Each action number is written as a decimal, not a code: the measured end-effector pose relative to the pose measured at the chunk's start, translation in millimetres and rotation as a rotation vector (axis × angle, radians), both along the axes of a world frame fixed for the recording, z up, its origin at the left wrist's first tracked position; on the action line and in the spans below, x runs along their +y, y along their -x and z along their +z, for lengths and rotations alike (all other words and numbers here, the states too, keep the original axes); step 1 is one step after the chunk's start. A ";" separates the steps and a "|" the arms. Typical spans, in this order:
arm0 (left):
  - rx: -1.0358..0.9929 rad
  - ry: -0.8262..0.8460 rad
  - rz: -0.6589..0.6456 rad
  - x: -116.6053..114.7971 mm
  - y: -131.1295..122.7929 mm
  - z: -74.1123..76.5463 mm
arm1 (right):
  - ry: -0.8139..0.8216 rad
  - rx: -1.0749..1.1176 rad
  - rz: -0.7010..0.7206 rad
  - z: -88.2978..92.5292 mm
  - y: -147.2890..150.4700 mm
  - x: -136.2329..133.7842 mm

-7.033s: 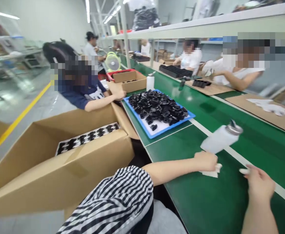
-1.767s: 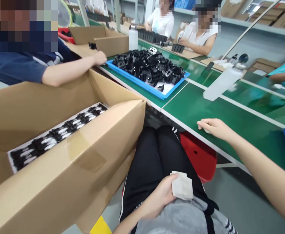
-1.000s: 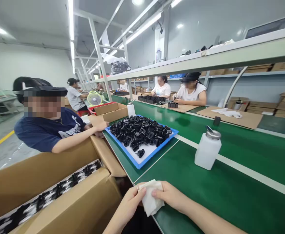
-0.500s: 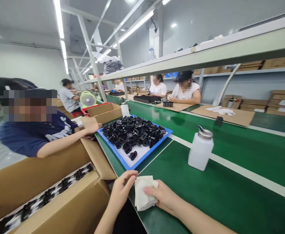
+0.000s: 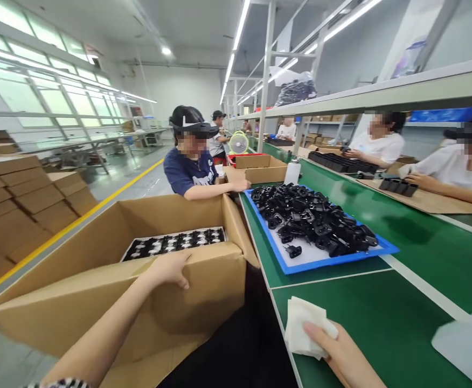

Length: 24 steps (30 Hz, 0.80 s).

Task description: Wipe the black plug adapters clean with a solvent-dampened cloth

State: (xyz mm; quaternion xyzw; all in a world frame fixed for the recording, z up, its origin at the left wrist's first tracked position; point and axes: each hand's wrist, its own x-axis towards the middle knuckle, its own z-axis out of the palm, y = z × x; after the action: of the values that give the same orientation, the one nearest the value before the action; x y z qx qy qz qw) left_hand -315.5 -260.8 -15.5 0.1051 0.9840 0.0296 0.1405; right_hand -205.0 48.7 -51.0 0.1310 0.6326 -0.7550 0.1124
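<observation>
My right hand [image 5: 337, 345] holds a folded white cloth [image 5: 306, 326] over the near edge of the green work surface, thumb on top. My left hand [image 5: 169, 269] is on the near wall of a large open cardboard box [image 5: 207, 280], thumb on the outer side and the other fingers over the top edge, partly hidden. Inside the box lie rows of black parts in a white tray [image 5: 179, 241]. A blue-rimmed tray [image 5: 312, 265] heaped with black plug-like pieces [image 5: 309, 215] stands on the green surface beyond the cloth.
A white bottle [image 5: 292, 172] stands behind the tray; part of another white container [image 5: 470, 345] shows at right. A co-worker in dark blue [image 5: 191, 172] sits beyond the box. Two others work across the table, under a long shelf [image 5: 381, 94]. Stacked cartons [image 5: 21, 199] stand at left.
The view has swung left. My left hand has left the cloth and moved to the cardboard box's wall. The cloth stays in my right hand.
</observation>
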 end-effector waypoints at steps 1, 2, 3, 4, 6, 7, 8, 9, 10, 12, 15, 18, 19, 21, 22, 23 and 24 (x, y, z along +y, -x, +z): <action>-0.016 0.011 -0.049 -2.3 1.6 1.8 | -0.025 -0.007 -0.001 0.0 -0.4 -0.4; -0.023 0.024 -0.104 -4.0 2.6 3.2 | -0.049 -0.014 -0.005 0.0 -0.9 -0.7; -0.023 0.039 -0.157 -5.1 3.0 4.0 | -0.075 -0.021 -0.010 -0.3 -1.2 -0.8; -0.020 0.055 -0.200 -5.7 2.9 4.5 | -0.106 -0.027 -0.012 -0.5 -1.3 -0.7; -0.022 0.079 -0.263 -5.7 1.8 4.4 | -0.178 -0.030 -0.002 -1.0 -0.8 -0.1; -0.034 0.091 -0.289 -5.4 1.1 4.1 | -0.212 -0.026 0.007 -1.0 -0.2 0.3; -0.050 0.104 -0.316 -4.8 0.4 3.7 | -0.242 -0.018 0.016 -0.9 0.5 0.7; -0.067 0.119 -0.342 -4.2 -0.3 3.0 | -0.268 -0.008 0.023 -0.6 1.2 0.9; -0.084 0.135 -0.363 -3.4 -0.9 2.3 | -0.289 0.004 0.025 -0.2 1.9 0.9; -0.117 0.160 -0.390 -1.9 -2.5 0.6 | -0.303 0.026 0.010 0.9 3.2 0.2; -0.149 0.180 -0.408 0.1 -6.3 -1.1 | -0.284 0.035 -0.023 1.9 4.9 -1.9; -0.164 0.206 -0.454 1.9 -12.2 0.6 | -0.342 0.034 -0.019 1.8 5.6 -4.0; -0.164 0.216 -0.472 2.7 -14.7 1.9 | -0.365 0.035 -0.019 1.6 5.6 -4.4; -0.159 0.242 -0.498 4.8 -20.7 5.0 | -0.388 0.037 -0.020 1.4 5.6 -4.7; -0.159 0.255 -0.507 6.3 -24.1 6.5 | -0.395 0.037 -0.016 1.3 5.6 -4.4; -0.160 0.262 -0.513 8.0 -27.4 7.8 | -0.405 0.033 -0.006 1.1 5.8 -3.9; -0.163 0.264 -0.517 10.0 -30.4 8.6 | -0.420 0.028 0.007 0.8 6.1 -3.0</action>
State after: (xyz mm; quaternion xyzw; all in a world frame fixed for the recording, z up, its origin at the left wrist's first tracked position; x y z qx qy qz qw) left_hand -285.1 -250.8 -6.9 0.3301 0.9055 -0.1271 0.2345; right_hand -211.2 45.8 -50.2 0.1389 0.7781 -0.6078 0.0766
